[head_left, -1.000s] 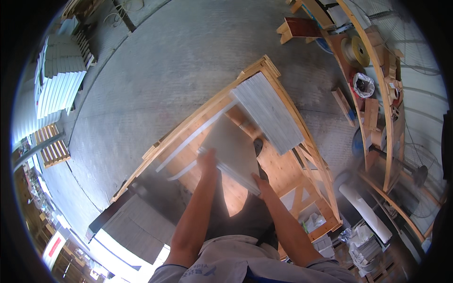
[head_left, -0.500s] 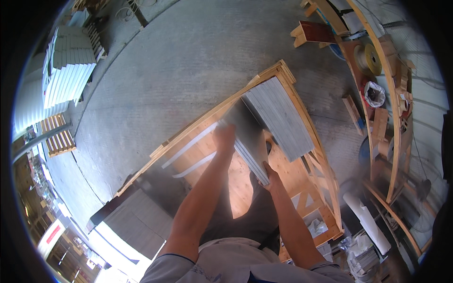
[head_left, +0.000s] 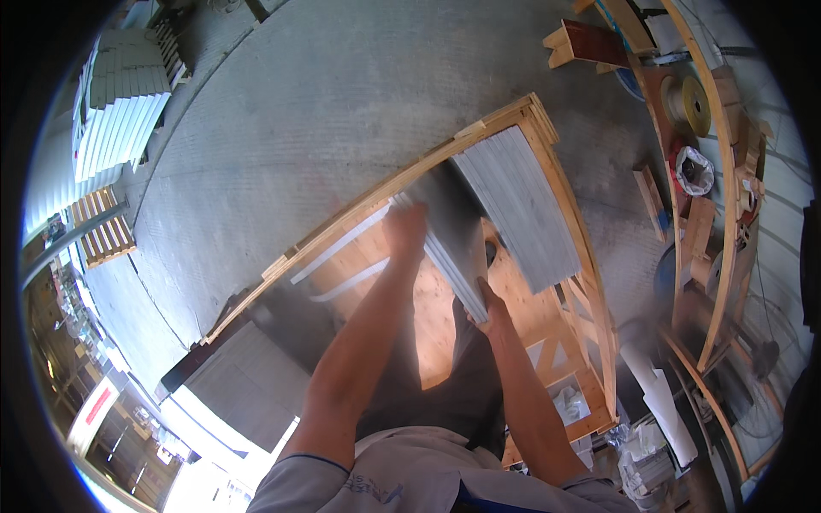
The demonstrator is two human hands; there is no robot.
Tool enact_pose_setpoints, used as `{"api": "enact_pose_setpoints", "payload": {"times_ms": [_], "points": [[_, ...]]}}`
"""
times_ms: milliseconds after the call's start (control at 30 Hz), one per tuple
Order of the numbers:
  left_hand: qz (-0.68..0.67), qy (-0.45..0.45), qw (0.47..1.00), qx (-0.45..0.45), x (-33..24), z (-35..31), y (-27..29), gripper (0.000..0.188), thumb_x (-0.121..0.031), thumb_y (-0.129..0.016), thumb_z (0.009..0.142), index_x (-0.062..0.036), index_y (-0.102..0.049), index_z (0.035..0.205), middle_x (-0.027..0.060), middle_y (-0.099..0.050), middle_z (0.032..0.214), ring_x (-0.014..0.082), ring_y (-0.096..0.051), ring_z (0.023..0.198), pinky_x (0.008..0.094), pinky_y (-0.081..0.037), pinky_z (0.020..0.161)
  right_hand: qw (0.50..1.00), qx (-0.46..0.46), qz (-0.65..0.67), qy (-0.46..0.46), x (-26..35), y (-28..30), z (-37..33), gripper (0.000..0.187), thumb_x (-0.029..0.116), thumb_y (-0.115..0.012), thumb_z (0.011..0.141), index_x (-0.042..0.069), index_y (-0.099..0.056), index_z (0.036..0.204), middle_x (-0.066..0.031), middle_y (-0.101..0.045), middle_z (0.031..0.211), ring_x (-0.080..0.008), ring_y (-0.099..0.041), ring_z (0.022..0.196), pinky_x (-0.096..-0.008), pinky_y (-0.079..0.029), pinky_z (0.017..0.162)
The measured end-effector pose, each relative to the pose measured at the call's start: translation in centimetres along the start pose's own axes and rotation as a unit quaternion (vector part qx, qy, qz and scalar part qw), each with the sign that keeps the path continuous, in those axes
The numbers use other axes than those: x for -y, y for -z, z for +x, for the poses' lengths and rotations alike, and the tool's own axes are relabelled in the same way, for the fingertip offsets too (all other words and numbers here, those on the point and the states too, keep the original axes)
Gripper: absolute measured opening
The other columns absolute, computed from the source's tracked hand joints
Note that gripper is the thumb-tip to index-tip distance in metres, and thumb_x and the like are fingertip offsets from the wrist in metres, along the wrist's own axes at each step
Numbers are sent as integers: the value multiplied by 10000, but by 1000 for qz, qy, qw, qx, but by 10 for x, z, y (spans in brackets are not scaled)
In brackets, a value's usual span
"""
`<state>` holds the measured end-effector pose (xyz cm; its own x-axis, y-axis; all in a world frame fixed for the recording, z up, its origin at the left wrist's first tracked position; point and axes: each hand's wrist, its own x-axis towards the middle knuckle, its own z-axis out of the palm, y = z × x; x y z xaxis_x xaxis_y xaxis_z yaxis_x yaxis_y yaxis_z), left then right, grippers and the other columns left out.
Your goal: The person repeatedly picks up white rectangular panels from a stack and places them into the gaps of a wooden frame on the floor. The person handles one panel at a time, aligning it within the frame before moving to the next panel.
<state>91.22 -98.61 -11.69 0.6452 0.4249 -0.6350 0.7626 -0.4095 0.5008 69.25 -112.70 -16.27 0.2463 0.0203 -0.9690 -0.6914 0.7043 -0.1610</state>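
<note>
I hold a few long, flat grey panels on edge, pressed together, over a wooden crate. My left hand is closed around their far end. At the near end, my right hand grips the corner, its fingers partly hidden. The panels' pale edges face up, and a dark broad face slopes away on their right. Just right of them, a tight row of similar grey panels stands in the crate. Two white strips lie on the crate floor, left of my left hand.
A stack of grey panels sits at lower left. White-edged panels and a slatted pallet stand at far left. On the right are a wooden rack, a cable spool and a white roll.
The view has shifted slightly, so the crate appears farther right. Both hands still grip the panels, which sit a little higher in the picture.
</note>
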Motion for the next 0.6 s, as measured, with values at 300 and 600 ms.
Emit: {"api": "enact_pose_setpoints", "payload": {"times_ms": [300, 600], "points": [[-48, 31, 996, 64, -9, -10, 9, 546, -380, -623, 734, 82, -566, 1019, 240, -620, 979, 314, -600, 922, 392, -460, 779, 995, 21, 93, -30, 3, 1, 2, 515, 486, -429, 924, -7, -560, 992, -128, -616, 732, -222, -576, 545, -284, -444, 400], [-355, 22, 910, 213, -34, -52, -32, 673, -500, -375, 923, 40, -373, 1324, 133, -464, 1321, 251, -454, 1195, 322, -381, 960, 994, -21, 92, -60, -15, 51, -47, 524, 492, -413, 922, -2, -542, 1037, -163, -651, 891, -298, -635, 739, -380, -513, 620]]}}
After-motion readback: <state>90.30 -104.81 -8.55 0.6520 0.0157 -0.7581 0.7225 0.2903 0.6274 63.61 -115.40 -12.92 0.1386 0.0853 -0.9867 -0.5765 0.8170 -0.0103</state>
